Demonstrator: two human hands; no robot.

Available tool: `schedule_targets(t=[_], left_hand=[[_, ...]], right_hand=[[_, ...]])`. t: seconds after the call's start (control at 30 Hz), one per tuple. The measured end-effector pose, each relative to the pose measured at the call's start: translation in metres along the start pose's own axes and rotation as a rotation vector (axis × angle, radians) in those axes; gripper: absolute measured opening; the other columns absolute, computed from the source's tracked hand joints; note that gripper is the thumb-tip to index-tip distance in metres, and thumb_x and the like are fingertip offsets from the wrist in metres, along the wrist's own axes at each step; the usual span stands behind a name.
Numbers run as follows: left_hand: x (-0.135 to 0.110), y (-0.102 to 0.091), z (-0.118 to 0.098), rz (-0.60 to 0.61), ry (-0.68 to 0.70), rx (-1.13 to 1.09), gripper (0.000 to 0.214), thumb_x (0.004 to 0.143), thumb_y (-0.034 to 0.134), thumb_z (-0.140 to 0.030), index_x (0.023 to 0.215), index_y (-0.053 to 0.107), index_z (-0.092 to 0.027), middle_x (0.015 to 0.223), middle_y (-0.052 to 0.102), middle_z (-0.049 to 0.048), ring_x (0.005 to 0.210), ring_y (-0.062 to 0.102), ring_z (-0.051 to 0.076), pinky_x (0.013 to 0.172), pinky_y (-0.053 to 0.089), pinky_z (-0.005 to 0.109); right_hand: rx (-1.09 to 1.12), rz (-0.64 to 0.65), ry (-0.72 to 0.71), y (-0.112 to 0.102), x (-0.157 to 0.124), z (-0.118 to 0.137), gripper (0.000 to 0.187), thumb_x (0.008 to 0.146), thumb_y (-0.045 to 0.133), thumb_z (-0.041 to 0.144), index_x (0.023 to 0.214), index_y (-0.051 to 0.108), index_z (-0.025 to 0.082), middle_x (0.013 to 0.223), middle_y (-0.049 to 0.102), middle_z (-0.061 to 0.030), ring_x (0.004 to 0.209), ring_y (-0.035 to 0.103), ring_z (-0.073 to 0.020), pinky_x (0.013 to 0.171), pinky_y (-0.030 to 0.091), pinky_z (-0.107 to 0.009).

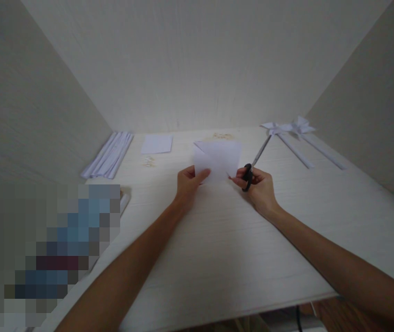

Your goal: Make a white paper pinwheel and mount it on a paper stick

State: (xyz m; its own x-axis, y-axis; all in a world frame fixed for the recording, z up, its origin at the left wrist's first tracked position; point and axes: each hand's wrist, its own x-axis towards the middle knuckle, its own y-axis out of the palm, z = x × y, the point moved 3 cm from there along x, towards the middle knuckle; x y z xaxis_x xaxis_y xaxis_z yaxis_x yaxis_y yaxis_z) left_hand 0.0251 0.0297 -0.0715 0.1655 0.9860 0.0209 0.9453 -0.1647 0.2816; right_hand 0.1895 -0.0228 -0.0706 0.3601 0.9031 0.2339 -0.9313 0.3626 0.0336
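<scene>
My left hand (190, 182) grips a white square sheet of paper (219, 159) at its lower left, thumb on top. A slit or fold edge runs in from the sheet's upper left corner. My right hand (259, 186) is closed round black-handled scissors (248, 177), whose blades point up and away to the right. The fingertips of that hand are at the sheet's lower right corner, where a small cut or fold shows; whether they pinch the paper is hard to tell.
Rolled white paper sticks (109, 154) lie at the left, near a stack of square paper (157, 144). Small pale pieces (149, 161) lie below it, and more (223, 136) sit behind the sheet. Two paper pinwheels (301, 127) on sticks rest at the right. A blurred-out area covers the lower left.
</scene>
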Motion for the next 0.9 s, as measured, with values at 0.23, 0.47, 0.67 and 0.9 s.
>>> schedule_targets(t=[0.23, 0.47, 0.67, 0.9], left_hand=[[-0.004, 0.003, 0.004, 0.155, 0.010, 0.047, 0.031, 0.050, 0.072, -0.025, 0.078, 0.064, -0.011, 0.079, 0.067, 0.0069, 0.069, 0.061, 0.016, 0.071, 0.049, 0.032], [-0.008, 0.009, -0.002, 0.143, 0.079, 0.193, 0.043, 0.053, 0.071, -0.026, 0.093, 0.060, -0.014, 0.097, 0.064, 0.0099, 0.087, 0.059, 0.020, 0.079, 0.046, 0.034], [-0.012, 0.011, -0.006, -0.034, 0.105, 0.150, 0.041, 0.057, 0.068, -0.029, 0.094, 0.058, -0.014, 0.094, 0.064, 0.0092, 0.090, 0.058, 0.020, 0.081, 0.045, 0.034], [-0.019, 0.021, -0.008, -0.049, 0.084, 0.163, 0.034, 0.058, 0.066, -0.027, 0.090, 0.060, -0.015, 0.090, 0.065, 0.0070, 0.085, 0.060, 0.019, 0.077, 0.047, 0.032]], right_hand=[[0.173, -0.193, 0.050, -0.006, 0.002, 0.001, 0.019, 0.055, 0.069, 0.025, 0.070, 0.061, 0.017, 0.057, 0.054, 0.0042, 0.041, 0.039, -0.0043, 0.036, 0.027, -0.019], [0.191, -0.253, 0.048, -0.007, 0.001, 0.003, 0.024, 0.053, 0.071, 0.027, 0.072, 0.061, 0.016, 0.057, 0.053, 0.0039, 0.041, 0.037, -0.0041, 0.035, 0.025, -0.019], [0.109, -0.163, 0.065, 0.000, -0.005, 0.003, 0.025, 0.061, 0.066, 0.034, 0.078, 0.060, 0.016, 0.069, 0.062, -0.0009, 0.040, 0.037, -0.0041, 0.036, 0.028, -0.020], [0.022, 0.049, 0.157, 0.011, -0.014, -0.002, 0.025, 0.051, 0.073, 0.031, 0.065, 0.058, 0.016, 0.054, 0.053, 0.0040, 0.040, 0.039, -0.0052, 0.036, 0.028, -0.020]])
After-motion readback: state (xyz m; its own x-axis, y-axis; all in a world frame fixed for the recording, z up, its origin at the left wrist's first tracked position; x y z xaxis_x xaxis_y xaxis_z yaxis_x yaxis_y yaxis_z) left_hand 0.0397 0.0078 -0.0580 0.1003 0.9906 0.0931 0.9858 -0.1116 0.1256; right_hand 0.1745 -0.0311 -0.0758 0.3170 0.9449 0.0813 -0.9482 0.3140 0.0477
